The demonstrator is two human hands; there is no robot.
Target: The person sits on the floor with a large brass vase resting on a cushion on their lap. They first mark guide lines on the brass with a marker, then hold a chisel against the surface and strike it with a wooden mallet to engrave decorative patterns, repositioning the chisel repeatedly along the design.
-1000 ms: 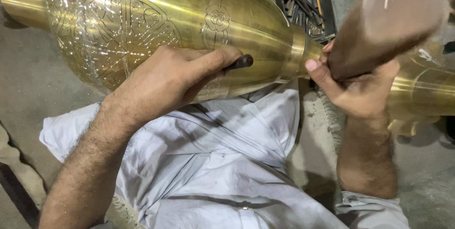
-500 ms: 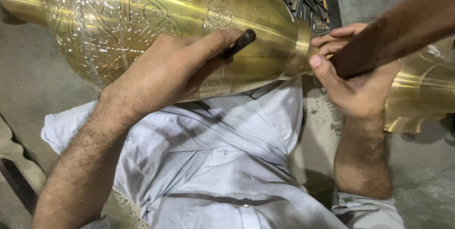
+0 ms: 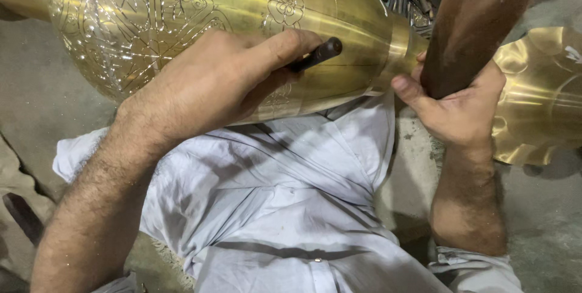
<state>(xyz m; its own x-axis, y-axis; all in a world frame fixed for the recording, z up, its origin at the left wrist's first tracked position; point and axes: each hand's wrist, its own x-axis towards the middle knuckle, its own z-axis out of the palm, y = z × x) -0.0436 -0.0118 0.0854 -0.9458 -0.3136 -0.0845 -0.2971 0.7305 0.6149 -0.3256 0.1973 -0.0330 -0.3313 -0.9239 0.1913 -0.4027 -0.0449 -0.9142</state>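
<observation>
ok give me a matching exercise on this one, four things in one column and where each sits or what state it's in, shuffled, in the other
Things:
1. left hand
2. right hand
3. brass vase
4. white cloth

Places or states:
A. lying on its side, engraved with floral patterns
B. spread under the vase
C. gripping a thick brown wooden handle
D. pressing a thin dark metal tool against the brass

Pairs: 1-D, 2-C, 3-A, 4-B

One brass vase (image 3: 254, 32) — one chisel (image 3: 318, 54) — one mallet (image 3: 473, 20)
</observation>
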